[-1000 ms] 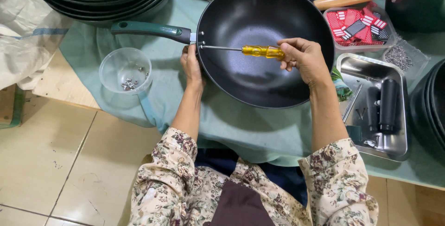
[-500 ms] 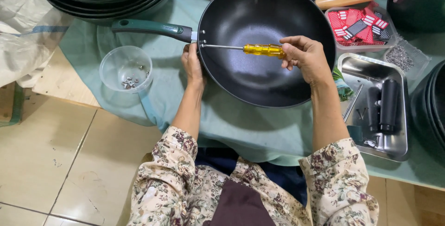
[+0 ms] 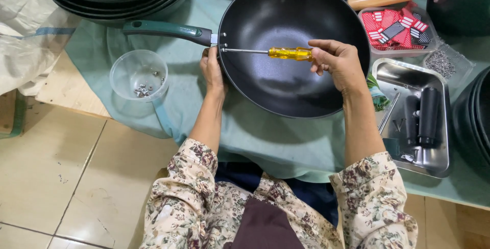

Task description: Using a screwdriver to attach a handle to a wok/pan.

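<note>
Wok (image 3: 293, 50): handle (image 3: 166, 29) on; your right hand (image 3: 339, 63) grips the screwdriver (image 3: 270, 52) at its screw, left hand (image 3: 212, 70) clasps the rim. Fastening unfinished, I judge.

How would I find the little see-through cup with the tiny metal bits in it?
Start at the big black pan on the green cloth. Follow its dark green handle outward; just below it stands the clear plastic cup. It is the only see-through round thing, with small screws at its bottom.

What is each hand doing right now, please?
Left hand: closed on the rim of the black wok, beside its handle.
Right hand: closed on the yellow-handled screwdriver.
</note>
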